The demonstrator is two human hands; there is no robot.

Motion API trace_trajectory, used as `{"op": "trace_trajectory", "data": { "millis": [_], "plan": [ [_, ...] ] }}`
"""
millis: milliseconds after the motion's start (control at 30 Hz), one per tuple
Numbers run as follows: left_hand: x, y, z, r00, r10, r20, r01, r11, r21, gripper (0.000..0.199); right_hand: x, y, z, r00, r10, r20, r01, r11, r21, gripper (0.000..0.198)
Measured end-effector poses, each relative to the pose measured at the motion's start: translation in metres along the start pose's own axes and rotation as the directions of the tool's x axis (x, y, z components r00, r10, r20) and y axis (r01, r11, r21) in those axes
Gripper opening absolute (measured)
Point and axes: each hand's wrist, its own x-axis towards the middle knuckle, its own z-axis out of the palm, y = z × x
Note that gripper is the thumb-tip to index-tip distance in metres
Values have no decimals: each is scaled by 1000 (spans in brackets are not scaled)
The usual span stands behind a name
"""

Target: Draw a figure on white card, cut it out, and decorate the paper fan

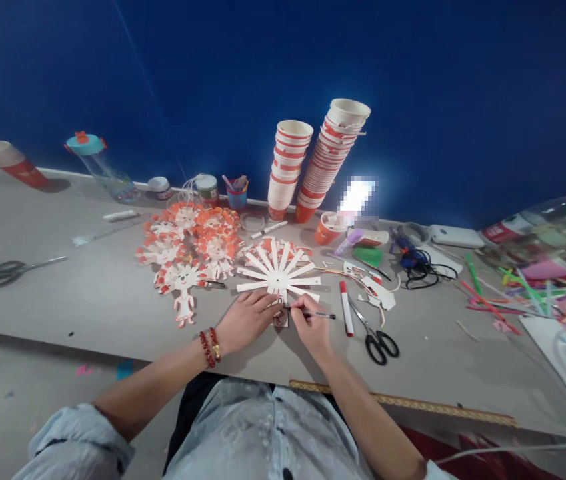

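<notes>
A pale blue shirt (243, 433) with buttons down the front is worn, its sleeves rolled up to the elbows. Two bracelets (210, 347), of red and gold beads, are worn on the left wrist.

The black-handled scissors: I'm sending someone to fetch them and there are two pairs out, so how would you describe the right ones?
Start at the two tall stacks of paper cups against the blue wall and come straight toward the table's near edge. Just right of the person's right hand, beside a red-capped white marker, lie the black-handled scissors. The other scissors, grey, lie alone far to the left.
</notes>
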Motion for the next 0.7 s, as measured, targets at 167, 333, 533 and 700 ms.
{"op": "trace_trajectory", "data": {
  "millis": [167,333,533,700],
  "plan": [
    [0,1,-1,1000,4,2,-4,999,32,37,1,0,0,1000,-2,19,2,1000,3,14],
    [1,1,-2,1000,4,4,-5,999,36,37,1,-2,-1,1000,-5,20,5,1000,3,14],
    [0,1,-3,1000,7,12,-8,1000,7,36,1,-2,0,1000,3,1,-3,1000,11,15],
    [0,1,-2,1000,3,13,-3,1000,9,37,1,-2,0,1000,0,-9,0,1000,7,15]
  ]
}}
